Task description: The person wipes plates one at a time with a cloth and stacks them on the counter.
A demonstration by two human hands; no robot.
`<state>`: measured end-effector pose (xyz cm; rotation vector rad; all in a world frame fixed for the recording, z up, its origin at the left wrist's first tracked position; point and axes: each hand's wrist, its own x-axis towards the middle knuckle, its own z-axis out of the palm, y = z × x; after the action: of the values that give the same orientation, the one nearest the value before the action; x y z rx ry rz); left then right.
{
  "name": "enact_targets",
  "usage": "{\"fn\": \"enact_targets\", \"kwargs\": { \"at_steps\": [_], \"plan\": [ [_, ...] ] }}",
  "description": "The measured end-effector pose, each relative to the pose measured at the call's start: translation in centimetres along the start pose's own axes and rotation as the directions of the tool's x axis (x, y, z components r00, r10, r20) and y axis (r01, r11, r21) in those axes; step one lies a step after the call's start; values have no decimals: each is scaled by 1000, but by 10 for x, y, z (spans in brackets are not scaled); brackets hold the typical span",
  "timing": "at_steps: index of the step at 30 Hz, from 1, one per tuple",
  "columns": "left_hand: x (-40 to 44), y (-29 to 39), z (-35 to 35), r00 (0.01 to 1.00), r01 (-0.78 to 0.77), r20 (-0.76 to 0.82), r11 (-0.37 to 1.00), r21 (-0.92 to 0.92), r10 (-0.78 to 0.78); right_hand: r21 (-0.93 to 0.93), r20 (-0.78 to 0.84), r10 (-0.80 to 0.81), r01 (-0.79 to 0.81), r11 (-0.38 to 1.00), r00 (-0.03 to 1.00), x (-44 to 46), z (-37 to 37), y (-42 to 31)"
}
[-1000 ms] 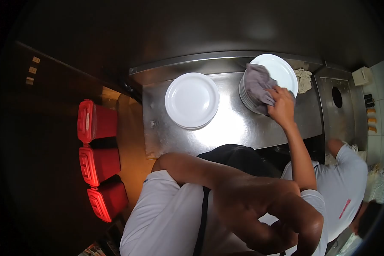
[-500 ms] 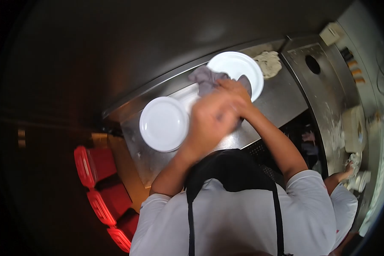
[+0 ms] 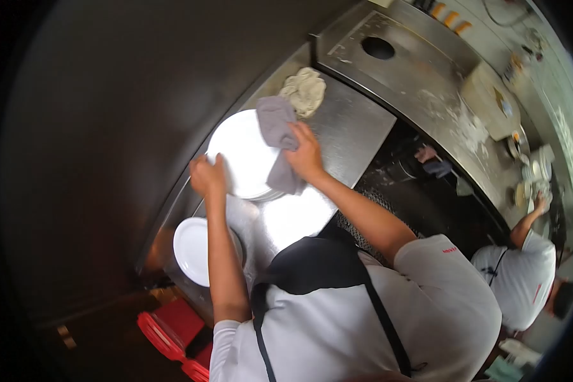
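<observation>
A round white plate is in front of me over the steel counter, with more plate rims showing beneath its lower edge. My left hand grips its left rim, thumb on the upper face. On the opposite side my right hand holds a grey cloth against the plate's right rim. The cloth drapes over that edge and hangs down below the hand. Closer to me on the left rests another white plate, partly behind my left forearm. A crumpled cream cloth lies just beyond the grey one.
The steel counter meets a dark wall panel on the left. To the right stands a steel worktop with a round hole and a plastic container. A co-worker is at far right. Red-lidded bins stand lower left.
My hands, blurred and close together before, are now apart on either side of the plate. My left hand has taken its rim. The view has turned, showing more of the right-hand worktop and co-worker.
</observation>
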<state>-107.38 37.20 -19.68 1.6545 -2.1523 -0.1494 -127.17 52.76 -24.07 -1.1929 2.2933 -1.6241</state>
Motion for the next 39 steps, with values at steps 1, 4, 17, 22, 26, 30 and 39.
{"fn": "enact_targets", "kwargs": {
  "at_steps": [1,4,17,22,26,30,39],
  "plan": [
    [2,0,3,1000,-4,-10,999,33,4,2,-3,-4,4,1000,1000,0,-1,-1],
    [8,7,-10,990,109,94,994,7,-109,11,-8,-8,8,1000,1000,0,-3,-2],
    [-54,-24,-36,830,530,550,177,-829,92,836,250,270,-348,424,930,3,-47,-60],
    [-104,-29,-53,766,598,607,111,-794,211,568,822,46,-823,-5,568,-25,-52,-116],
    [-123,-29,-76,853,476,500,169,-863,149,403,911,-62,-912,-76,408,-65,-28,-128],
    [-145,-41,-96,859,485,511,263,-834,33,313,944,-82,-947,-77,319,-89,-19,-127],
    [-169,-50,-106,977,-3,-69,310,-951,-201,299,952,-45,-951,-76,303,-125,-33,-103]
  ]
}}
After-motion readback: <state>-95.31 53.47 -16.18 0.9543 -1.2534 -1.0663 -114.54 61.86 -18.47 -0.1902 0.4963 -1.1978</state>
